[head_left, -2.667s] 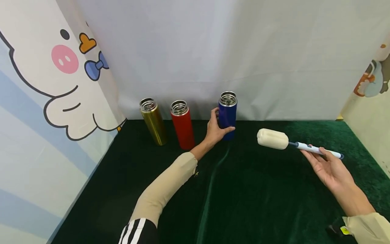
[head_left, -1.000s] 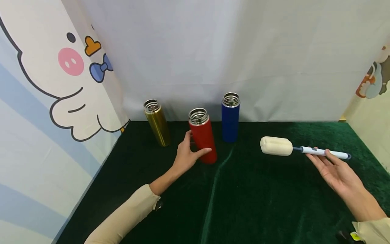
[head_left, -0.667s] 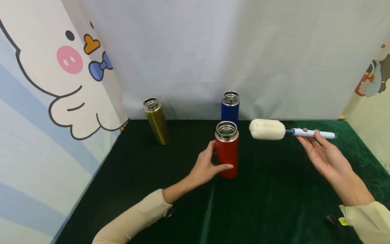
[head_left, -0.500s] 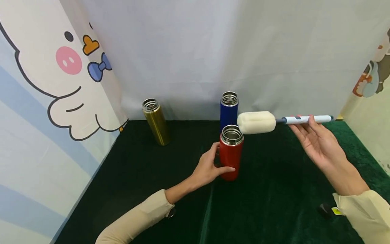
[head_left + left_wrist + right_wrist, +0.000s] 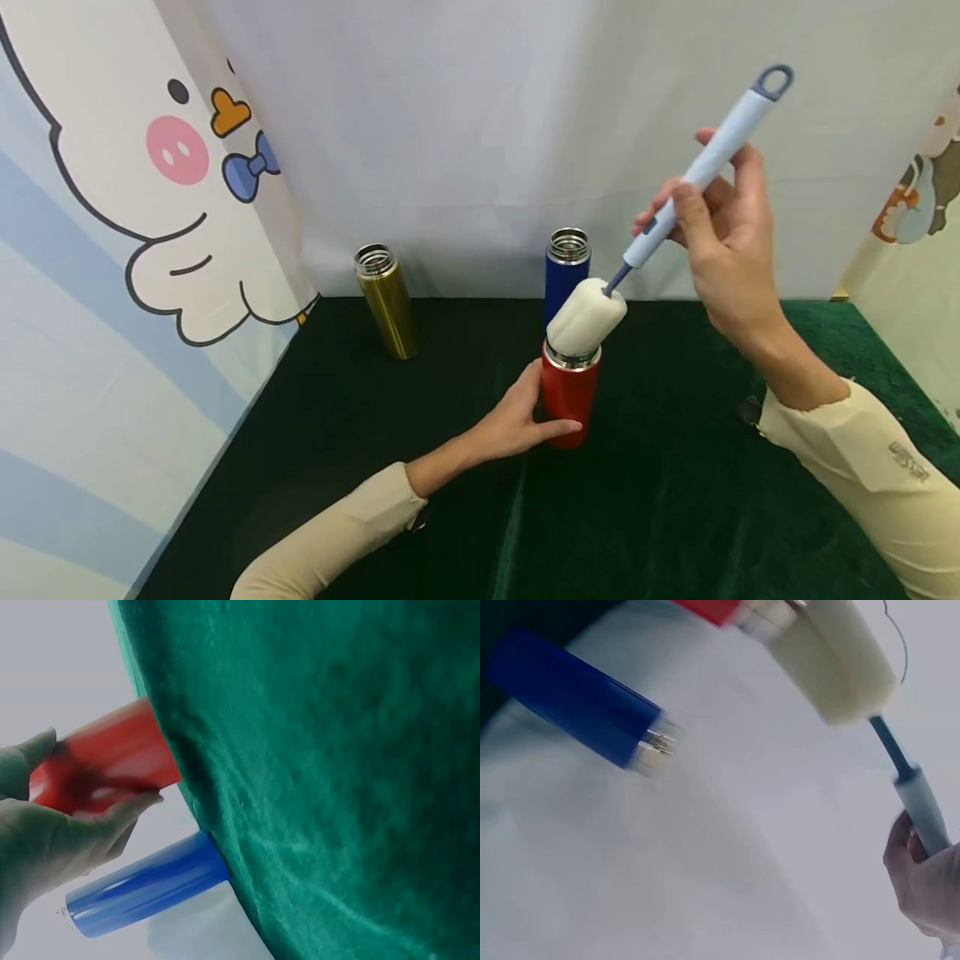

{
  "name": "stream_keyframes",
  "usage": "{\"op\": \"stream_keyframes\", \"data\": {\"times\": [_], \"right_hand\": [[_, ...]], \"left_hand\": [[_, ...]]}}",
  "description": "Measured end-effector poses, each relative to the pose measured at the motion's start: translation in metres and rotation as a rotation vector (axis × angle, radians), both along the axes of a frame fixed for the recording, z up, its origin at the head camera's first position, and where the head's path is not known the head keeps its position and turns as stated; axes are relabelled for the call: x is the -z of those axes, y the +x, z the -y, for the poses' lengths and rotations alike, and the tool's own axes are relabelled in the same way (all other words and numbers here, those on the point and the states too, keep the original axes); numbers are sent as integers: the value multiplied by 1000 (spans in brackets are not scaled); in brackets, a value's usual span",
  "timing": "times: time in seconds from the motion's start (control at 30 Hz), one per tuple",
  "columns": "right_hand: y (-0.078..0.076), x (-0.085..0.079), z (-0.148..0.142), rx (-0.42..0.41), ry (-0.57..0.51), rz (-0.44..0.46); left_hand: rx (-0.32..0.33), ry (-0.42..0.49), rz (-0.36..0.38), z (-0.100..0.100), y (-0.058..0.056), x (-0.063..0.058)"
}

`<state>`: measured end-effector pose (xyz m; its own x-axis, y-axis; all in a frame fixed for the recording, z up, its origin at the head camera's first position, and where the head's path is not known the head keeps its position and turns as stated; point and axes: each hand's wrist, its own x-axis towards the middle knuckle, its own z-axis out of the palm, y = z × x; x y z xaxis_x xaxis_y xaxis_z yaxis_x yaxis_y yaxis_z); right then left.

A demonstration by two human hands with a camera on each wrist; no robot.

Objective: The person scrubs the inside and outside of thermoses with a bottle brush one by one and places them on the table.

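Note:
In the head view my left hand (image 5: 517,421) grips the red bottle (image 5: 568,400) low on its body, thumb across the front. The bottle is upright and uncapped on the green cloth. My right hand (image 5: 723,225) holds the pale blue handle of a bottle brush (image 5: 588,317), which slants down to the left. Its cream sponge head meets the steel mouth of the red bottle; how far the tip is inside is hidden. The left wrist view shows fingers and thumb around the red bottle (image 5: 112,757). The right wrist view shows the sponge head (image 5: 840,667) against the bottle's rim.
An open blue bottle (image 5: 566,279) stands just behind the red one, partly covered by the sponge. Farther left stands an open gold bottle (image 5: 387,308). Green cloth (image 5: 675,467) covers the table, and a white curtain (image 5: 420,125) hangs behind it.
The left hand left the blue bottle and brought the red one forward and right. The right hand lifted the brush, moved it left and tilted its sponge down to the red bottle's mouth.

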<state>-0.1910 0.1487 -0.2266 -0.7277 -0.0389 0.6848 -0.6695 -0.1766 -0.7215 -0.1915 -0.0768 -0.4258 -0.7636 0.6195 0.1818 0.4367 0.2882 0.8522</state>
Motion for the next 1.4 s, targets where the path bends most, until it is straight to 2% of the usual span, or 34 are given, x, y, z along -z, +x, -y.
{"op": "stream_keyframes", "data": {"times": [0.13,0.2,0.3,0.47,0.57,0.63,0.73,0.83,0.9,1.0,1.13,1.27,1.4], "right_hand": [[1,-10,27,114,397,-62],[1,-7,37,161,540,-92],[0,10,45,161,608,-99],[-3,68,44,173,638,-132],[-4,95,38,206,615,-172],[-4,102,35,222,591,-180],[-1,105,29,184,585,-147],[3,103,21,99,580,-57],[6,101,14,56,561,0],[13,96,4,37,492,38],[23,89,-9,38,296,28],[29,87,-18,9,34,6],[30,92,-23,73,-106,52]], "left_hand": [[27,-41,17,1,-3,-1],[35,-48,8,2,-4,-2],[40,-41,-1,3,-4,-2],[55,-27,-2,2,-6,0],[58,-22,21,2,-8,0],[71,-27,53,2,-9,0],[105,-47,86,3,-11,-1],[114,-47,57,5,-12,-2],[69,-48,6,6,-10,-3],[-43,-65,-71,9,-5,-7],[-187,-105,-138,18,0,-15],[-259,-142,-203,27,2,-18],[-305,-215,-279,31,3,-16]]}}
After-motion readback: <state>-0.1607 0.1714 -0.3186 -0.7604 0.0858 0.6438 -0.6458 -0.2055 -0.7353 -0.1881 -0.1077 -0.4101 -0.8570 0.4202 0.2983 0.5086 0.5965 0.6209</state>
